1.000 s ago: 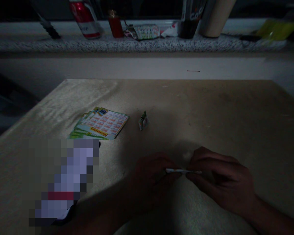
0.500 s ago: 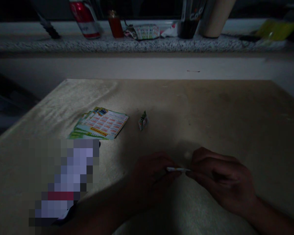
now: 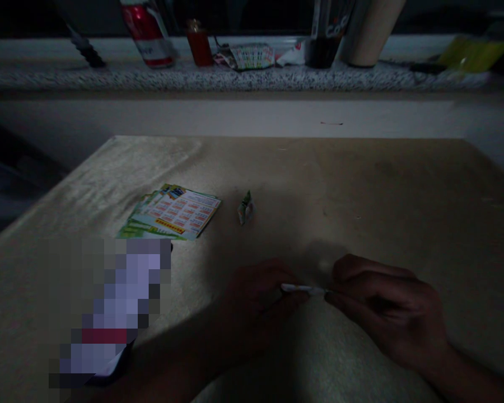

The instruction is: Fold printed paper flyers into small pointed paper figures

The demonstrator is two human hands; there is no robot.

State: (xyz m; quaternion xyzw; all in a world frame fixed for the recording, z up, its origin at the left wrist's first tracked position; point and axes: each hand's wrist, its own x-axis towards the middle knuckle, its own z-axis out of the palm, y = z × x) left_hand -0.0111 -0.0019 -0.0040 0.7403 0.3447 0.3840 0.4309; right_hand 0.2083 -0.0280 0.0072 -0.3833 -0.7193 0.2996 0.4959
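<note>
A thin whitish strip [image 3: 299,287], perhaps folded paper, is stretched between both hands above the table. My left hand [image 3: 260,302] is closed in a pinch on its left part. The thumb and forefinger of my right hand [image 3: 386,308] pinch its right end, the other fingers curled in. Dim light hides the strip's exact kind. Beyond my left hand, a small crumpled green-and-white wrapper [image 3: 246,208] lies on the table. To its left is a fanned stack of printed cards [image 3: 180,210] with rows of red print.
At the left of the table [image 3: 382,184] lies a pixelated, phone-like object [image 3: 121,302]. On the speckled sill [image 3: 235,81] stand a red can [image 3: 148,36], a red bottle [image 3: 199,45], a dark drink glass [image 3: 322,45], a beige cylinder [image 3: 372,33] and a crumpled packet [image 3: 252,56].
My right hand has shifted slightly to the right, and the gap between the hands is a little wider. The strip is still pinched between them. The cards and wrapper stay put.
</note>
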